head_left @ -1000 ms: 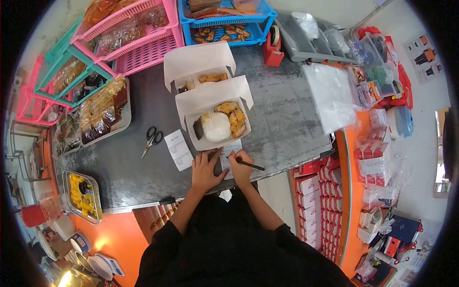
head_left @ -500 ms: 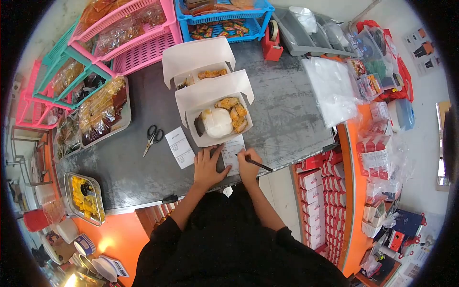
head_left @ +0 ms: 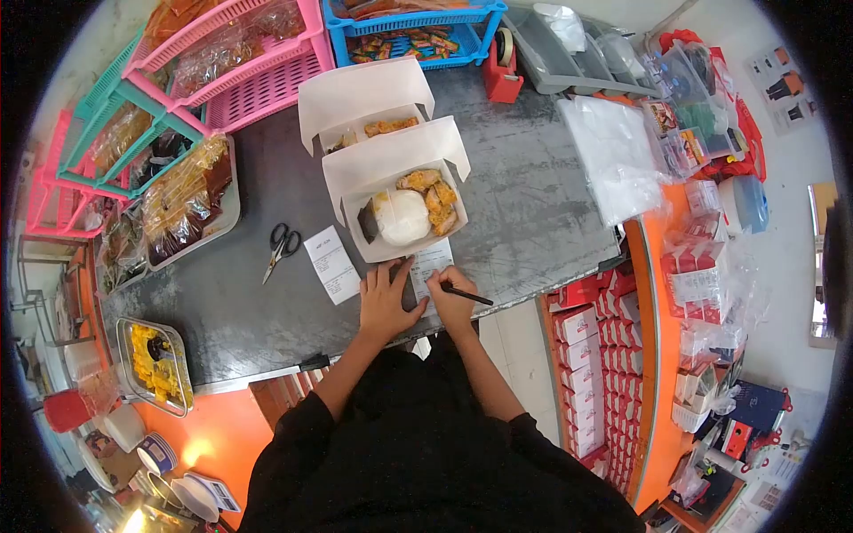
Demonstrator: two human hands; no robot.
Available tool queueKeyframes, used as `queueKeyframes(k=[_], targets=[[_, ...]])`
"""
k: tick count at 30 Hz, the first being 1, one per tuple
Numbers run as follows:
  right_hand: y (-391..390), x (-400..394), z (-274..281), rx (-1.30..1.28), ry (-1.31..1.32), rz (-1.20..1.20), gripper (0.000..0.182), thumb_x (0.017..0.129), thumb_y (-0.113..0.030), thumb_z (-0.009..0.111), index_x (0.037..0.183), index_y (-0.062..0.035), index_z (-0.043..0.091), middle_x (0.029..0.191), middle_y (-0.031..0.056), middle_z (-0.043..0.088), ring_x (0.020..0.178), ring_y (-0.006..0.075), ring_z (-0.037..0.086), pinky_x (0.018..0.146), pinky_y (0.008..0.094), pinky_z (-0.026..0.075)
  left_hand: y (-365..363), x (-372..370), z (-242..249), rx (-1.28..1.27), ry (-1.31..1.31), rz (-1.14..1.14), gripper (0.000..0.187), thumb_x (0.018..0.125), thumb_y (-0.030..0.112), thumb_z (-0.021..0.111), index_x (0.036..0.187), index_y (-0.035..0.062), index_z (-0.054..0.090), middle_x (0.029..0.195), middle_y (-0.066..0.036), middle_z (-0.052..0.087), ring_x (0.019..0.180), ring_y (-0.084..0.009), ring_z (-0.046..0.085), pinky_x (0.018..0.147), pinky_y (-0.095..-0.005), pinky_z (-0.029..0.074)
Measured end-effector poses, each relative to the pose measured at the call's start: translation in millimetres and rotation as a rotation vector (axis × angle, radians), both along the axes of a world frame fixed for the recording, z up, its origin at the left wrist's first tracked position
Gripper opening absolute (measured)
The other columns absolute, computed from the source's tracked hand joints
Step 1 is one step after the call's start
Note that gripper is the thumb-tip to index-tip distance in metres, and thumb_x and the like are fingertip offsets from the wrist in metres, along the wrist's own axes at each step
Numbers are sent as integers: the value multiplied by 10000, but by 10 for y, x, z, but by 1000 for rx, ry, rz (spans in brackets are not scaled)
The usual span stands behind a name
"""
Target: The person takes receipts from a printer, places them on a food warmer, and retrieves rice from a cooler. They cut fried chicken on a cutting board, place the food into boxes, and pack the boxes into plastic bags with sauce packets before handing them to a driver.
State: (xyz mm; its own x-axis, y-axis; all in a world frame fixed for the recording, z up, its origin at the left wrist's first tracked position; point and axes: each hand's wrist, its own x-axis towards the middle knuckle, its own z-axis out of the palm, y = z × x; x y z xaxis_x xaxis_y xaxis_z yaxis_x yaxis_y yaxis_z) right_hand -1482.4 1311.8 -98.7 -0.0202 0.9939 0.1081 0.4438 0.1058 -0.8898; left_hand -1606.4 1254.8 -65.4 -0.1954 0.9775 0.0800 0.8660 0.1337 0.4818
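My right hand [head_left: 451, 298] grips a black pen [head_left: 473, 296] over a white paper slip [head_left: 432, 265] near the counter's front edge. Spread flat beside it, my left hand [head_left: 386, 302] presses on the slip's left side. Part of the slip is hidden by both hands. A second printed slip [head_left: 332, 266] lies to the left, with black-handled scissors [head_left: 282, 249] farther left. Just beyond my hands stands an open white food box [head_left: 369, 246] holding a mound of rice [head_left: 402, 218] and fried chicken pieces [head_left: 437, 200]. Behind it is another open box [head_left: 364, 93] with fried food.
Pink [head_left: 267, 102], teal and blue racks [head_left: 418, 44] of packets line the back. A red tape dispenser [head_left: 503, 75], clear plastic bags [head_left: 613, 160] and a grey organiser are at right. A container of yellow food [head_left: 158, 364] sits at the left edge; stacked red-white boxes fill a lower shelf.
My right hand and the pen have shifted slightly left over the slip. The counter and everything on it sit a little higher in view. My left hand stays on the slip.
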Motion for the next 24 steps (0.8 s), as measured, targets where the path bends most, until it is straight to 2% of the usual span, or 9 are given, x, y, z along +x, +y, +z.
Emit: queueKeyframes(k=[2,4,10,11,13,15,19,21,24], targets=[[-16,6,24,-50,17,21,175,729,-83,626,620,-35,497,529,82,508,475,168,506,485,306,401,-8,4,3,9,7,0,730,627,405,686,1270,154,450,1168,-72,428,1030,-267,407,844,-401,335],[-18,2,42,-1,84,84,192,750,-24,603,601,-16,482,525,28,489,507,58,431,465,243,343,-7,4,10,25,9,-1,720,635,395,683,1270,148,449,1172,-72,427,1032,-266,408,846,-399,335],[142,186,57,115,281,-158,137,773,-15,572,683,-21,469,592,29,476,558,75,413,515,235,355,-218,-156,124,164,-60,-32,637,714,289,672,1263,85,420,1154,-139,443,1043,-304,418,892,-426,335],[241,278,157,31,200,-200,133,781,-55,583,710,-18,477,609,53,497,566,101,448,524,251,370,-283,-209,119,172,-52,-23,637,714,289,672,1263,85,420,1154,-139,443,1043,-304,418,892,-426,335],[433,472,303,-54,118,-239,146,789,-95,595,737,-15,485,625,77,518,573,127,483,533,267,385,-421,-329,34,403,-119,533,698,720,206,678,1300,31,332,1109,-146,470,1015,-295,444,882,-419,337],[572,601,345,97,-415,-161,226,810,-201,597,764,-2,499,655,137,557,570,218,544,536,318,406,-422,-576,-111,342,-244,648,695,735,180,671,1300,4,306,1035,-152,509,948,-294,487,843,-404,370],[548,441,596,555,-591,-297,272,815,-263,593,779,-4,517,690,184,578,607,316,570,561,371,424,-196,-763,188,130,-548,789,688,755,150,675,1289,-32,281,795,-129,593,712,-246,581,659,-330,453],[320,181,939,-59,-475,1,230,821,-237,581,814,-11,539,762,179,593,665,312,574,613,372,439,-237,-900,-97,185,-598,722,702,756,139,680,1297,-25,264,742,-106,597,651,-205,575,603,-305,448],[-23,-142,931,141,-158,498,134,818,-165,580,872,-44,600,864,137,591,758,270,565,652,374,428,-404,-920,-8,235,-833,620,718,766,125,683,1314,-2,236,708,-77,608,612,-129,565,549,-252,434]])
